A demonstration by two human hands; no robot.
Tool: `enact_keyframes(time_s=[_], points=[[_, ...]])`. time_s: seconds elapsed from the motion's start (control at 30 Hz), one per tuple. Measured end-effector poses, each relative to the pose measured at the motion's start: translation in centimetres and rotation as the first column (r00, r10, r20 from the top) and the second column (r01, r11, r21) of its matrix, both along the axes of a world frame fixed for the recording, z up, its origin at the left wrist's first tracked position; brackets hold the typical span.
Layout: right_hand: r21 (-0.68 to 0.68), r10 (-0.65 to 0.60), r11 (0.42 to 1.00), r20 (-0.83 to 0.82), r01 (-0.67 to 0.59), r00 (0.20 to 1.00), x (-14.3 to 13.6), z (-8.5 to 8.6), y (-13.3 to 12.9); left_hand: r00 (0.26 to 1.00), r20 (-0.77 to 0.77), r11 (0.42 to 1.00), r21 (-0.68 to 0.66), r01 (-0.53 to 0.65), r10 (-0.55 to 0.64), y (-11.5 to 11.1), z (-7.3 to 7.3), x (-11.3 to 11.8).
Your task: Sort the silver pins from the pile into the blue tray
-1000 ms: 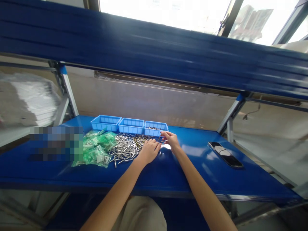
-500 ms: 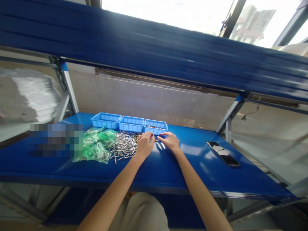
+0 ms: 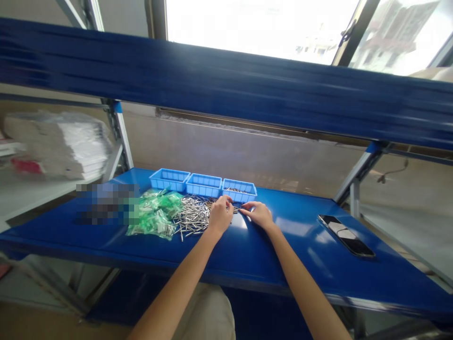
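Note:
A heap of slim silvery metal rods (image 3: 193, 216) lies loose on the blue table. At the heap's right side is my left hand (image 3: 220, 216), closed, its fingers curled and bent toward the right; what they pinch is too small to make out. My right hand (image 3: 260, 215) faces it from the right, thumb and fingertips closed around the end of a slim metal rod (image 3: 237, 210). Just behind both hands stands the right blue bin (image 3: 240, 196), with some small metal rods inside. Darker rods lie partly hidden behind my left hand.
The middle blue bin (image 3: 203, 190) and left blue bin (image 3: 169, 185) stand in the same row. Green-tinted plastic bags (image 3: 154, 219) lie left of the heap, beside a blurred-out patch. A phone (image 3: 347, 236) rests at the right. A blue shelf beam (image 3: 226, 80) crosses above the table.
The camera view has shifted, so everything sits a little further right in the picture. My hands keep nearly the same places by the heap, fingertips still close together.

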State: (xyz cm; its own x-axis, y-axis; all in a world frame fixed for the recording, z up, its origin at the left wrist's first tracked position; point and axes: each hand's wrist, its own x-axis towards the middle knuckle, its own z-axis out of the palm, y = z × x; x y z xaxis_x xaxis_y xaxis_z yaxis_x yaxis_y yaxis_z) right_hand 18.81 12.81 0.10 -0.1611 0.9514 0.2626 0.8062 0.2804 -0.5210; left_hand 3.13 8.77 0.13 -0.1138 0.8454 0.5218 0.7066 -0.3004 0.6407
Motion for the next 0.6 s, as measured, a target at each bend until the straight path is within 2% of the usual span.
enact_keyframes(time_s=[0.17, 0.4, 0.6], points=[[-0.002, 0.043, 0.999, 0.053, -0.043, 0.998, 0.05, 0.21, -0.25, 0.998, 0.052, 0.998, -0.045, 0.036, -0.034, -0.26, -0.11, 0.28], [-0.006, 0.046, 0.999, 0.087, -0.045, 0.995, 0.55, -0.26, 0.51, 1.000, -0.016, 0.997, -0.079, 0.001, -0.002, -0.54, -0.12, 0.61], [0.002, -0.003, 1.000, 0.117, 0.003, 0.993, 0.59, -0.14, 0.28, 0.997, -0.063, 0.995, -0.092, 0.036, -0.042, -0.72, -0.16, 0.87]])
